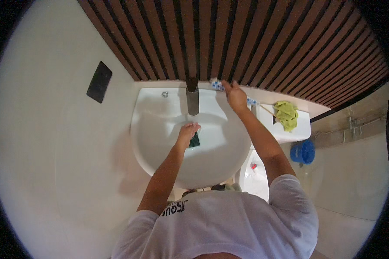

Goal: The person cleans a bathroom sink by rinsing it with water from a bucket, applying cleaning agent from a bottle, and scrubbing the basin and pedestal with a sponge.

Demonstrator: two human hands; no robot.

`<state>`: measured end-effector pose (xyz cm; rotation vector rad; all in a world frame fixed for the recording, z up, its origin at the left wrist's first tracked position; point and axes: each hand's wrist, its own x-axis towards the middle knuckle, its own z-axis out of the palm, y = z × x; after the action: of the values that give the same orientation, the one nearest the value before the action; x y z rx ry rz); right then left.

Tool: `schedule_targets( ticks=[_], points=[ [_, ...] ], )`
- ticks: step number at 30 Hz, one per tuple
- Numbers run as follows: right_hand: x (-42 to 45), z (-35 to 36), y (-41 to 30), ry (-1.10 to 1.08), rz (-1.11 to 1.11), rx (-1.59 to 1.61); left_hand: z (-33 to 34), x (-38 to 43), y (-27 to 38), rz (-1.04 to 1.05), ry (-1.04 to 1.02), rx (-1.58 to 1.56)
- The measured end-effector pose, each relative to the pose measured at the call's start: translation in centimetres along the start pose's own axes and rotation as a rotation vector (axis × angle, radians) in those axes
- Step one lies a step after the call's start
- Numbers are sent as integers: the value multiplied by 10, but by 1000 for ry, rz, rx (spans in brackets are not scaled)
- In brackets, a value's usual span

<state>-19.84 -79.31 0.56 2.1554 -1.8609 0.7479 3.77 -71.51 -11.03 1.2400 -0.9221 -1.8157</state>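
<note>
My left hand [186,134] is low in the white washbasin [152,139], below the dark metal tap [193,102]. It holds a dark green scouring pad [194,141], whose upper part is hidden by the fingers. My right hand [236,97] reaches over the basin's back right corner. Its fingertips meet a blue-and-white patterned item [217,84] on the ledge by the wall. More of the same pattern shows right of the wrist; whether it is one piece, or gripped, I cannot tell.
To the right, a yellow-green cloth [287,115] lies on the toilet cistern [301,128] beside a thin stick [267,110]. A blue bucket [303,152] stands beyond the toilet bowl [254,178]. Dark slatted panelling [220,39] rises behind the basin. A black rectangular plate [99,82] is on the left wall.
</note>
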Motion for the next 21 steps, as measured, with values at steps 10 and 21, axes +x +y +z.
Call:
schedule_targets(
  ticks=[10,21],
  points=[
    [-14,-22,21,-430,284,53,10,7,-5,-97,87,-80],
    [-183,-127,326,22,680,-451,-24,10,-42,-79,101,154]
  ],
)
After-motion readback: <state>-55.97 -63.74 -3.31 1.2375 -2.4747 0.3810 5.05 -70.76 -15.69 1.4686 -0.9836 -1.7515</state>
